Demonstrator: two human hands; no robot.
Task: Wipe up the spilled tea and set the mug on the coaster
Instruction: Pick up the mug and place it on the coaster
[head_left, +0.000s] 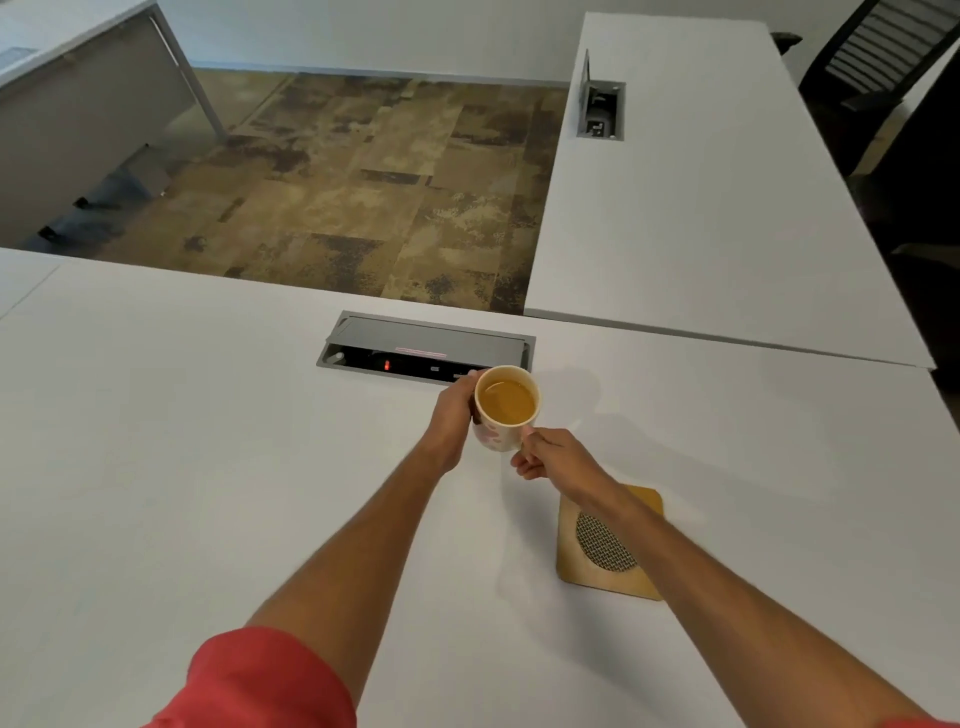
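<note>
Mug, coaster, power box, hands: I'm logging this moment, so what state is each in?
Mug: upright, nearly full of tea, held by both hands.
Coaster: flat on the table, bare, partly under the right forearm.
Power box: lid open, red light on.
Left hand: wrapped on the mug's side.
Right hand: gripping at the handle side.

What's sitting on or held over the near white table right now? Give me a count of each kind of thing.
Mugs: 1, the mug of tea, gripped by the left hand and right hand
Coasters: 1, the wooden coaster, partly under the right forearm
Cable boxes set in the table: 1, the cable box, lid open
Total: 3
</note>
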